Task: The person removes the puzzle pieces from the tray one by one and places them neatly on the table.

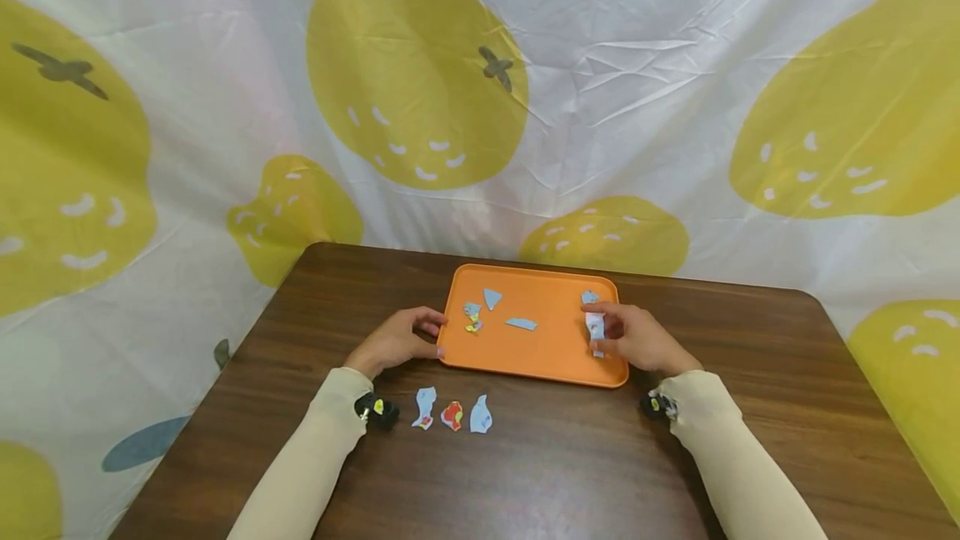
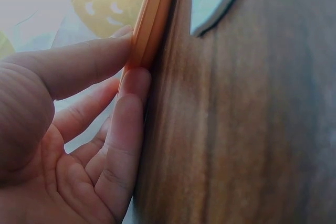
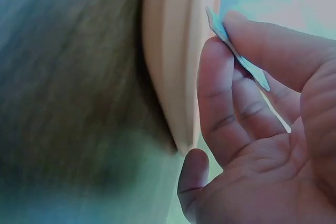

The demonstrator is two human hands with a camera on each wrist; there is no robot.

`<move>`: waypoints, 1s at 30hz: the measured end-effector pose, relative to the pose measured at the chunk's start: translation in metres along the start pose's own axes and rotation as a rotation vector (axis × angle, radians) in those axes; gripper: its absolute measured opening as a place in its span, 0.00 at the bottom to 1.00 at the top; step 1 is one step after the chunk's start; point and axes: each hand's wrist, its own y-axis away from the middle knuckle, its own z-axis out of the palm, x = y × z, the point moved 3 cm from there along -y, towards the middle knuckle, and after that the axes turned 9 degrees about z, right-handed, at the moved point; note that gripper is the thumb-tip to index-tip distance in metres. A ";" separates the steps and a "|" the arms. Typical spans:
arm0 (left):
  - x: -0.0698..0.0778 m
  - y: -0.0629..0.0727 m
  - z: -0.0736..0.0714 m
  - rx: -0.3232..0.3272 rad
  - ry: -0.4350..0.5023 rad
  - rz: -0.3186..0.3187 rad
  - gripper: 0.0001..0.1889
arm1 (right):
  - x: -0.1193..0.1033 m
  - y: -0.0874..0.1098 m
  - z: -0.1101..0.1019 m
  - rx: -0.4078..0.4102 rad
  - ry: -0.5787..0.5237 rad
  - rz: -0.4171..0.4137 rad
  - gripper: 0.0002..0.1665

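Observation:
An orange tray (image 1: 551,348) lies on the table. My left hand (image 1: 397,342) holds its left edge, the thumb on the rim and the fingers against the side in the left wrist view. Over the tray's right end, my right hand (image 1: 639,340) pinches a pale, flat puzzle piece (image 3: 239,59) between thumb and fingers. Behind that hand sits another light-blue piece (image 1: 589,297). On the tray's left half are a triangular piece (image 1: 492,298), a strip-like piece (image 1: 521,323) and yellow-and-blue printed pieces (image 1: 472,317).
In front of the tray, a row holds a pale piece with a red tip (image 1: 424,407), a red-and-yellow piece (image 1: 452,415) and a pale pointed piece (image 1: 481,415). The dark wooden table (image 1: 570,457) meets a lemon-patterned cloth (image 1: 600,107) at the back.

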 end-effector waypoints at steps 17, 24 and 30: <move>-0.001 -0.002 -0.001 -0.003 -0.007 -0.008 0.28 | -0.022 0.011 0.005 0.026 -0.154 -0.018 0.33; -0.001 -0.001 0.000 0.001 -0.006 -0.003 0.28 | -0.036 0.016 0.011 0.012 -0.228 -0.015 0.34; -0.001 0.000 0.000 -0.001 -0.008 -0.003 0.29 | -0.047 0.024 0.020 0.000 -0.266 -0.031 0.34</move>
